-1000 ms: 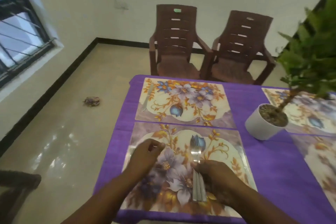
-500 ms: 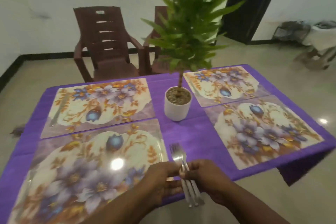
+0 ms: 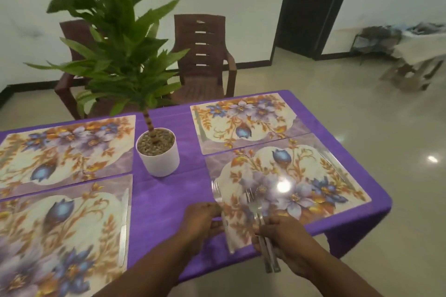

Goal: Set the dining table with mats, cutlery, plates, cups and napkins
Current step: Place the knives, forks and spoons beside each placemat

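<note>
Nearest, the right hand (image 3: 283, 234) curls its fingers round a bundle of forks (image 3: 259, 222), their handles jutting past the table's near edge and their tines over the near right mat (image 3: 301, 185). Just left of it, the left hand (image 3: 202, 220) pinches a single fork (image 3: 220, 210) by its handle and lays it along that mat's left edge, tines pointing far. The purple table (image 3: 164, 200) also carries a near left mat (image 3: 60, 236) with cutlery lying along its right edge; what kind is too blurred to tell. Between the mats stands a white pot (image 3: 158, 155) with a leafy plant (image 3: 115, 43). Farther off lie a far left mat (image 3: 65, 147) and a far right mat (image 3: 246, 120). Beyond the table stand two brown chairs (image 3: 205, 60), then the wall and a dark doorway (image 3: 311, 7).
</note>
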